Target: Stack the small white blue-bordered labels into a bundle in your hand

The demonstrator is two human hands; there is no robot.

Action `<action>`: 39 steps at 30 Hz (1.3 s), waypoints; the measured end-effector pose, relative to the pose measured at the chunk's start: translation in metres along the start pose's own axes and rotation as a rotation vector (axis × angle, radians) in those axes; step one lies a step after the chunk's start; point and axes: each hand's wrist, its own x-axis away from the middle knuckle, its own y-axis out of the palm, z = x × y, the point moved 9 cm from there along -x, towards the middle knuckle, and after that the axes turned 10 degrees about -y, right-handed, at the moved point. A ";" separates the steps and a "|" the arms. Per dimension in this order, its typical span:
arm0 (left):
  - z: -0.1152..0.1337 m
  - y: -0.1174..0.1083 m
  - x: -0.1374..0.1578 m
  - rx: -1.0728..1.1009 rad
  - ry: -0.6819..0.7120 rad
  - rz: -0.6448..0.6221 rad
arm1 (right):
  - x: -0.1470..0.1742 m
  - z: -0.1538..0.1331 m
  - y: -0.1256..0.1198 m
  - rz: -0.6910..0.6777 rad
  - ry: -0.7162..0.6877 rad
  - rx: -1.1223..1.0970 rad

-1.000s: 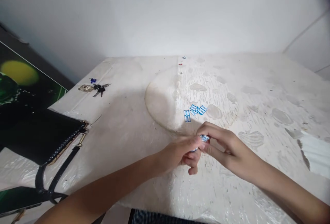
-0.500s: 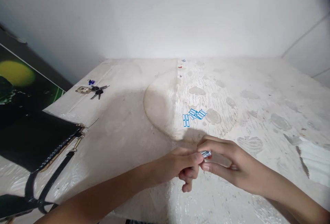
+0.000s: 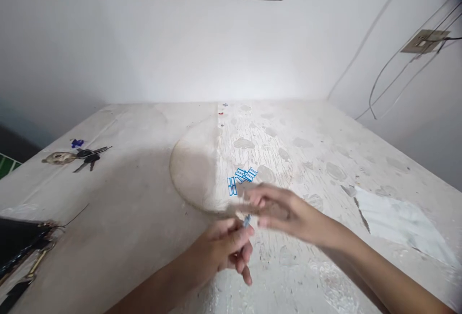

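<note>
My left hand (image 3: 231, 246) is closed, pinching a small blue-grey object (image 3: 247, 220) between thumb and fingers; its kind is too small and blurred to make out. Just to the right and above, my right hand (image 3: 279, 208) is smeared by motion, its thumb and fingers apart with nothing plainly between them. Beyond both hands lies a loose cluster of small blue-outlined rectangular pieces (image 3: 241, 176), flat on the pale table (image 3: 140, 237).
Keys with a tag (image 3: 86, 156) and a small purple-blue piece (image 3: 77, 143) lie at the left. A black bag (image 3: 21, 242) with a strap sits at the near left. A whitish sheet (image 3: 400, 222) lies right. Cables hang by a wall socket (image 3: 424, 42).
My right hand has come away from the small object, which stays in my left hand. The view has tilted up and shifted right, bringing a window frame and wall socket in.
</note>
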 end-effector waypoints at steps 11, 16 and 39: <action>0.059 -0.053 0.031 0.453 0.273 0.339 | -0.015 0.086 -0.043 0.502 0.262 0.530; 0.064 -0.048 0.035 0.464 0.301 0.286 | -0.018 0.096 -0.045 0.590 0.347 0.439; 0.014 -0.028 0.008 0.392 -0.008 0.104 | -0.017 0.025 0.001 0.394 0.146 -0.394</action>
